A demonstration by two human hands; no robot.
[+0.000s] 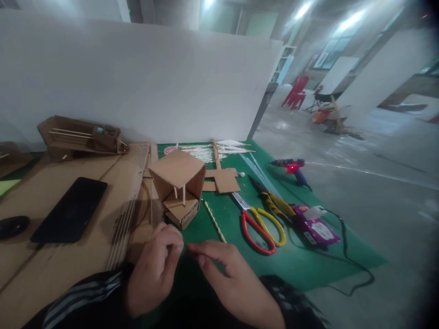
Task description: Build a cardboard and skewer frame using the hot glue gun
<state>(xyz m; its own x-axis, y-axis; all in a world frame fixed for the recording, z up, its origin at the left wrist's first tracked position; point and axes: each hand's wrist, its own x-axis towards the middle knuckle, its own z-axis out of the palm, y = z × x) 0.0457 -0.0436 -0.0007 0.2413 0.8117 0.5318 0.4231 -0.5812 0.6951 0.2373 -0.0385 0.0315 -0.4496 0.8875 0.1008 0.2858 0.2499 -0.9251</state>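
Observation:
My left hand [156, 265] is closed, thumb against curled fingers, just in front of a small cardboard box structure [176, 167]. That structure has an open front and two thin white sticks standing inside. To the right, my right hand [228, 272] has its thumb and fingers brought together in a pinch, its tips a little apart from the left hand. Whatever either hand holds, if anything, is too small or hidden to make out. A twisted yellowish stick [215, 220] lies just beyond the right hand, beside scissors [255, 221] with red and yellow handles.
Pliers [270, 196], a purple power strip [313, 226] and a glue gun [290, 167] with a red light lie right on the green mat [329, 269]. Cardboard pieces [226, 180] lie behind. At left are a black phone [70, 210], a mouse [13, 226] and another cardboard model [82, 135].

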